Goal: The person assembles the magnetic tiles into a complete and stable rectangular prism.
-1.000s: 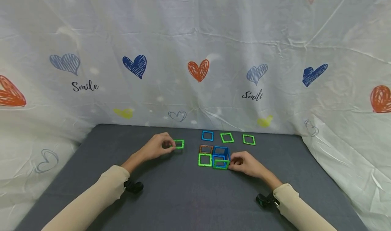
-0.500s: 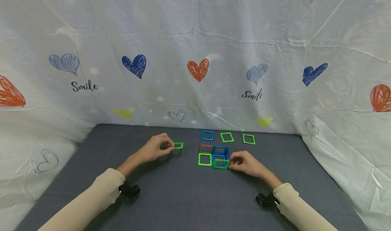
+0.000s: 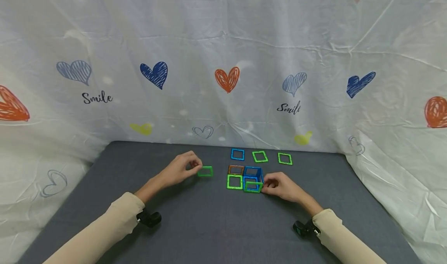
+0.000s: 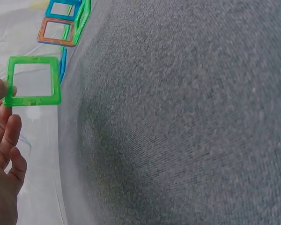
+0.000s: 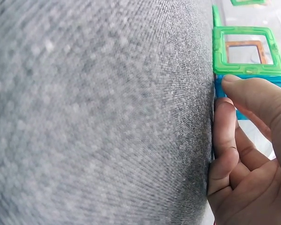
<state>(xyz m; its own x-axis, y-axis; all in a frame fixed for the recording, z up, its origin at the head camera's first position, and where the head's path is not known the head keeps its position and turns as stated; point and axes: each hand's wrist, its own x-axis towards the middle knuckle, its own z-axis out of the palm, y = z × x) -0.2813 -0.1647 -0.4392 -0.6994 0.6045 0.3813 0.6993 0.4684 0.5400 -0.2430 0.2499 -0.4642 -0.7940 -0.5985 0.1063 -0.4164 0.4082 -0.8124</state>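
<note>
Assembly in hand, by the look of it: one green square (image 4: pixel 55 82) held, a cluster (image 3: pixel 243 181) steadied.
Left wrist: the left hand (image 4: pixel 7 150) pinches the square at its edge, thumb and finger closed. Right wrist: the right hand's (image 5: pixel 253 159) bent fingers hold the cluster's blue side (image 5: pixel 277 80). Head: the square is left of the cluster, apart; whether it touches the tabletop (image 3: pixel 223 225) I cannot tell. The next move seems to call for matched edges and steady bracing.

Green square (image 4: pixel 33 60) pinched in left hand (image 3: pixel 179 169): lower against fingertips than before, tilt changed, looking broader from head view.
</note>
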